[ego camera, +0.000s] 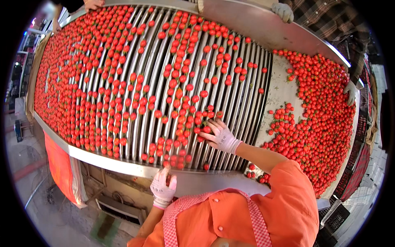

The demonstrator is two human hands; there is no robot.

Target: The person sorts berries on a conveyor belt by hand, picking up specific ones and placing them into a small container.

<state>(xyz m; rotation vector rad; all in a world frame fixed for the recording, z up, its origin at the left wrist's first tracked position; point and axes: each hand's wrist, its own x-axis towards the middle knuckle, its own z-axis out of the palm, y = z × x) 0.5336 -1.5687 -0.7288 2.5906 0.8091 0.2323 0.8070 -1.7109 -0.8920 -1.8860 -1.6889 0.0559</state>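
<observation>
Many small red tomatoes [142,101] with green stems lie in rows on a conveyor of steel rollers [154,55]. My right hand [220,136], in a white and pink glove, reaches over the rollers with fingers spread and touches tomatoes under its fingertips; whether it grips one is hidden. My left hand [162,187], gloved alike, is at the near metal rim, its fingers curled around something dark red that looks like a tomato, largely covered by the fingers. Just beyond it, a few tomatoes look blurred near the edge of the rollers.
To the right, a dense heap of tomatoes [321,123] lies on a pale metal surface [279,86]. A person in a plaid shirt [324,18] with grey gloves stands across, behind a metal side wall [247,21]. Another person's hand [93,4] rests at the far left rim.
</observation>
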